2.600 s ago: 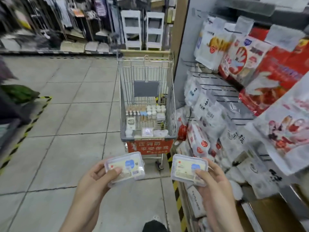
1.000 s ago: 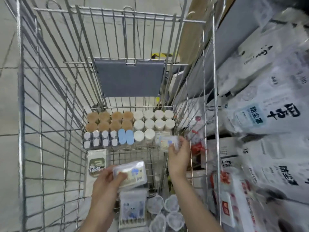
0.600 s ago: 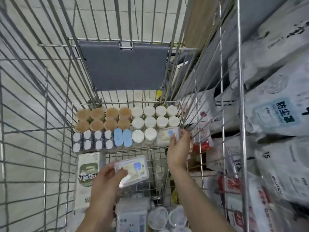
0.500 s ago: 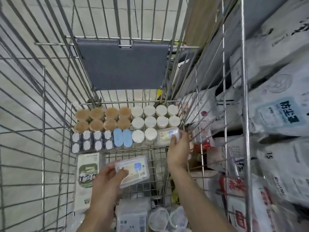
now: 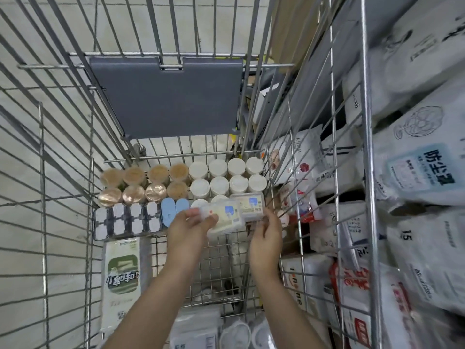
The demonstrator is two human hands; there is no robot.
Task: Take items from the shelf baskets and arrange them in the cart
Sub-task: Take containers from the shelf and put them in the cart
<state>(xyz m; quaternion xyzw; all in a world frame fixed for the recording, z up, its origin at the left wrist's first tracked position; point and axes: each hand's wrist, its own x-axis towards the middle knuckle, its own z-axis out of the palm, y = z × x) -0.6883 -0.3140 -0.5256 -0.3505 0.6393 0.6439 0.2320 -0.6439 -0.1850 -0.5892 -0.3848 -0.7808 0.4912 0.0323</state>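
I look down into a wire shopping cart (image 5: 42, 172). My left hand (image 5: 187, 230) grips a clear plastic box with a blue-and-cream label (image 5: 227, 217), tilted just above the cart floor. A second identical box (image 5: 251, 205) lies flat at the right end of the item rows, beside the white-lidded jars (image 5: 226, 177). My right hand (image 5: 266, 235) sits at that box's near edge with its fingertips against it, no longer wrapped round it.
Brown-lidded jars (image 5: 143, 182), small white packs (image 5: 127, 219) and two blue cases (image 5: 175, 211) line the far end. A green-and-white pack (image 5: 122, 273) lies at the left. A grey flap (image 5: 166, 96) hangs at the back. Bagged goods (image 5: 415, 172) crowd the right shelf.
My right hand has set its box flat by the white jars and eased its hold. My left hand has carried its box forward and right, next to the placed one.
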